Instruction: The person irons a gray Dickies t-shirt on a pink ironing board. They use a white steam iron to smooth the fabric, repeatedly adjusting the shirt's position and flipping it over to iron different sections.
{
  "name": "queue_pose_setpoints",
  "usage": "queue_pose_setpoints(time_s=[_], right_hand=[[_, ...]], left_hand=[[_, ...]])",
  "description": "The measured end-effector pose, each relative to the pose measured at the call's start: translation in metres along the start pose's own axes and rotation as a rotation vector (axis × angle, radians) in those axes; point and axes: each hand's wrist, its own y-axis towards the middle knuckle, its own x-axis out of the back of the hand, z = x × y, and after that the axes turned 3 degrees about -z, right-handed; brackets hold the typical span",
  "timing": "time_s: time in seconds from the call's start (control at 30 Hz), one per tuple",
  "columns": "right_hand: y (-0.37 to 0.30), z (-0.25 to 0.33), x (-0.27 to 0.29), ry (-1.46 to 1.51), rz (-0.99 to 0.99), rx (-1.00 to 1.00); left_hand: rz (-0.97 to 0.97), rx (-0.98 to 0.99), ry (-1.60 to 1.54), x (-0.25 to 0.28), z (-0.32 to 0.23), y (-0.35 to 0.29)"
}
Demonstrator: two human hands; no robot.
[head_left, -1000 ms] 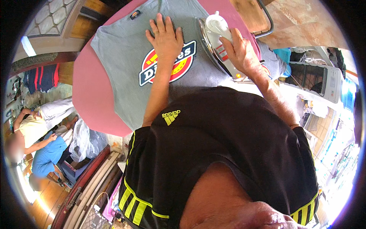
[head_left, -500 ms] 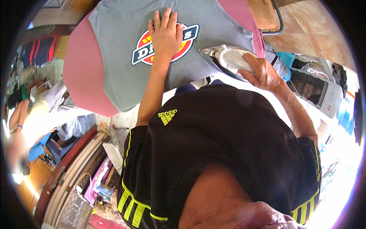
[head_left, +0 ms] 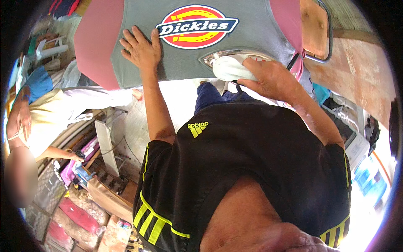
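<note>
A grey T-shirt [head_left: 138, 21] with a red, yellow and dark blue printed emblem [head_left: 197, 26] is stretched over a pink-covered ironing board [head_left: 95, 46]. My left hand [head_left: 142, 49] lies on the shirt with its fingers spread, just left of the emblem, and holds nothing. Wrapped round the handle of a white clothes iron [head_left: 228, 69] is my right hand [head_left: 275, 80]. The iron's shiny soleplate rests on the shirt near the board's close edge, below and right of the emblem, its tip toward the left. Part of the handle is hidden by my fingers.
At the left another person in a yellow top [head_left: 44, 101] sits or leans, one hand near clutter. A wooden chair with a dark metal frame [head_left: 315, 29] stands beyond the board's right end. A white folding panel [head_left: 107, 147] and boxes fill the lower left.
My left hand has moved off the emblem to the shirt on its left. The iron has shifted slightly left. The view has tilted, and more of the other person shows.
</note>
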Motion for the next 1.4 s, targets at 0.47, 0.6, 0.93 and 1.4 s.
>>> queue_pose_setpoints(time_s=[0.47,0.6,0.93,1.4], right_hand=[[0.059,0.047,-0.038,0.084,0.229,0.079],[0.074,0.057,-0.041,0.164,0.388,0.037],[0.065,0.001,0.058,0.196,-0.023,-0.202],[0.203,-0.173,0.141,-0.287,-0.129,0.158]], left_hand=[[-0.172,-0.046,0.037,0.005,0.094,0.044],[-0.229,-0.088,-0.04,0.015,0.101,0.053],[-0.127,-0.344,-0.238,0.013,0.023,0.079],[0.13,-0.322,-0.001,-0.076,-0.023,0.225]])
